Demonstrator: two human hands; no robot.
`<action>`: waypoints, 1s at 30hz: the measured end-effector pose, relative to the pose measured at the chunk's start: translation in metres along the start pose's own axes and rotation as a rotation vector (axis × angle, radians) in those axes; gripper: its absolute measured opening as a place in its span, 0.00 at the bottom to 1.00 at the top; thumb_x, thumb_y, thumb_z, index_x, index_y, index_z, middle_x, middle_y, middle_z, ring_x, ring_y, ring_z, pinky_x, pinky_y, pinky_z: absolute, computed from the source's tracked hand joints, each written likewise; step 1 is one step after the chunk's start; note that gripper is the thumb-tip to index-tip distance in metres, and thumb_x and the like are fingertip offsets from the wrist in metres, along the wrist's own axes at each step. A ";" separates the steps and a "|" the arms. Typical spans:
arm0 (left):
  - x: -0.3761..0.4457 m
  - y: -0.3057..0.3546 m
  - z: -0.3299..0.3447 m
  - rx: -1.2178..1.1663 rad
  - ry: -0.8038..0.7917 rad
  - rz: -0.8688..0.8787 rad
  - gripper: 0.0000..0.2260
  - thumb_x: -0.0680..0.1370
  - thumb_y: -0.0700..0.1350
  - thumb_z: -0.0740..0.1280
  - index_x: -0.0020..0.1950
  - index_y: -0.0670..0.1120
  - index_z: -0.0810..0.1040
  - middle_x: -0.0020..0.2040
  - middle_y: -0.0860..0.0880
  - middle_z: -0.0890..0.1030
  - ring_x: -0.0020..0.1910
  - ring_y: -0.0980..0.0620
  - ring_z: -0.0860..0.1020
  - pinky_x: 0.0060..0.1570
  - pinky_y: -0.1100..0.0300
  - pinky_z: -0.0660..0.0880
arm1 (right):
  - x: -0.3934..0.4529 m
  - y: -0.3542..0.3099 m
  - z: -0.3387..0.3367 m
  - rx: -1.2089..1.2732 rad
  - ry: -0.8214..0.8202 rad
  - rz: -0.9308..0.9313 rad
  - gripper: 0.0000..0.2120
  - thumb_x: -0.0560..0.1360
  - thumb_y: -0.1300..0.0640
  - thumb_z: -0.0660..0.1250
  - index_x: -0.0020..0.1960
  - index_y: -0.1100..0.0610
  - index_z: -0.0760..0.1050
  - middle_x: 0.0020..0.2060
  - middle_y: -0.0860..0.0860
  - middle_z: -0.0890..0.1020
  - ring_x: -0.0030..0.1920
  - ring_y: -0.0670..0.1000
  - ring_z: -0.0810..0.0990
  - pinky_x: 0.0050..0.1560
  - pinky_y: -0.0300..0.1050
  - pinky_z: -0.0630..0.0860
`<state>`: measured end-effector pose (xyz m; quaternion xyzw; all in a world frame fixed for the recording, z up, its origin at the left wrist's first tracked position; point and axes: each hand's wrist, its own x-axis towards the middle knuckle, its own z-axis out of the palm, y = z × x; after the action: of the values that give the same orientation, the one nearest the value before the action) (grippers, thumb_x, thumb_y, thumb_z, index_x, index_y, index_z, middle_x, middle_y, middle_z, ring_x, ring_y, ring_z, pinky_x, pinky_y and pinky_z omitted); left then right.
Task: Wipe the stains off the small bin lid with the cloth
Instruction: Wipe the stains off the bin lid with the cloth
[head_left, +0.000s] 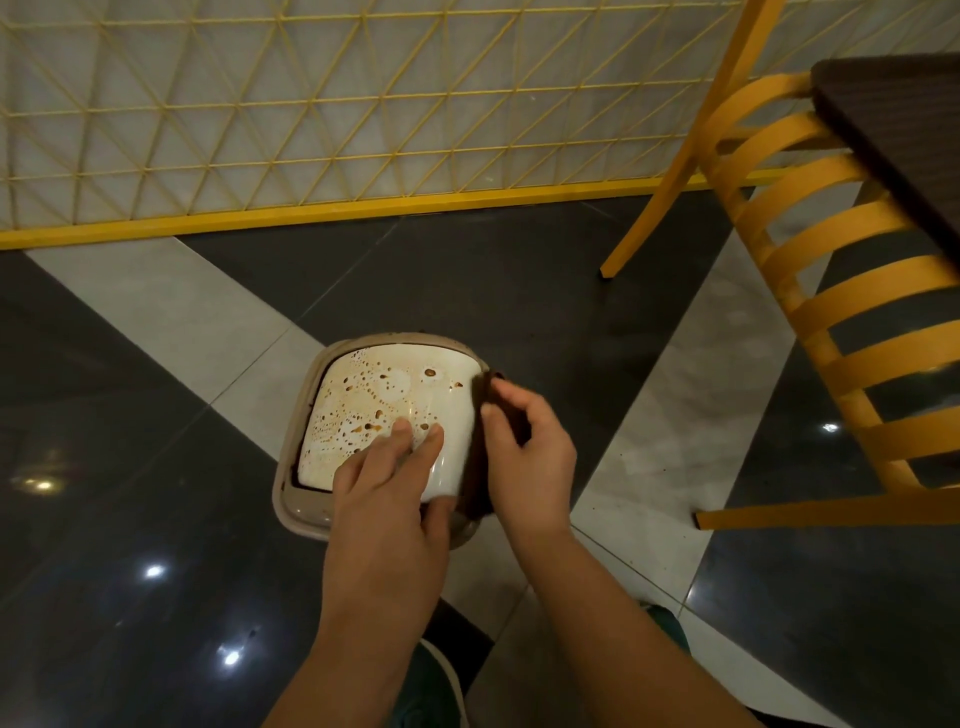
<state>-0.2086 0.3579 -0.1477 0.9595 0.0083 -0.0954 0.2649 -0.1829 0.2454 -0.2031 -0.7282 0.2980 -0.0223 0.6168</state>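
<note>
Pinching brown cloth (480, 447), right hand (530, 457); left hand (389, 478) flat on stained lid (384, 410) (yellow chair (831, 322) beside).

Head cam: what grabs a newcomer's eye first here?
The white bin lid on the floor at centre, spattered with brown stains. The left hand rests fingers on its near edge, while the right hand pinches a dark cloth against its right side. A yellow chair stands right.

Bin (296, 499) on dark tiled floor (493, 291), white lid (384, 410) spotted with brown stains (371, 427). Left hand (387, 483) fingers flat on lid's near side. Right hand (530, 457) pinches dark cloth (480, 467) at lid's right edge. Yellow chair (831, 291) right, lattice fence (322, 104) far.
</note>
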 end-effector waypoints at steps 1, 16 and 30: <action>0.000 0.000 0.000 0.000 -0.002 -0.006 0.27 0.75 0.44 0.68 0.72 0.56 0.65 0.73 0.56 0.63 0.71 0.54 0.55 0.67 0.58 0.58 | 0.006 0.005 0.001 0.002 0.013 0.045 0.12 0.79 0.54 0.64 0.59 0.40 0.75 0.53 0.36 0.78 0.54 0.39 0.77 0.55 0.36 0.74; 0.001 0.002 0.000 0.001 -0.001 -0.012 0.26 0.75 0.44 0.68 0.71 0.57 0.65 0.73 0.56 0.62 0.70 0.55 0.54 0.68 0.58 0.57 | 0.006 0.006 0.003 -0.008 0.003 -0.043 0.11 0.78 0.54 0.65 0.55 0.37 0.74 0.52 0.36 0.78 0.55 0.39 0.77 0.58 0.39 0.76; 0.001 -0.001 -0.001 0.007 0.008 0.011 0.25 0.75 0.44 0.68 0.70 0.56 0.67 0.72 0.55 0.64 0.69 0.55 0.55 0.67 0.59 0.58 | -0.015 0.010 -0.003 -0.158 -0.067 -0.307 0.12 0.78 0.54 0.64 0.57 0.39 0.76 0.54 0.38 0.78 0.56 0.37 0.75 0.57 0.30 0.71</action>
<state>-0.2076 0.3589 -0.1474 0.9609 0.0037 -0.0898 0.2620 -0.2006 0.2492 -0.2063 -0.8116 0.1635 -0.0686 0.5566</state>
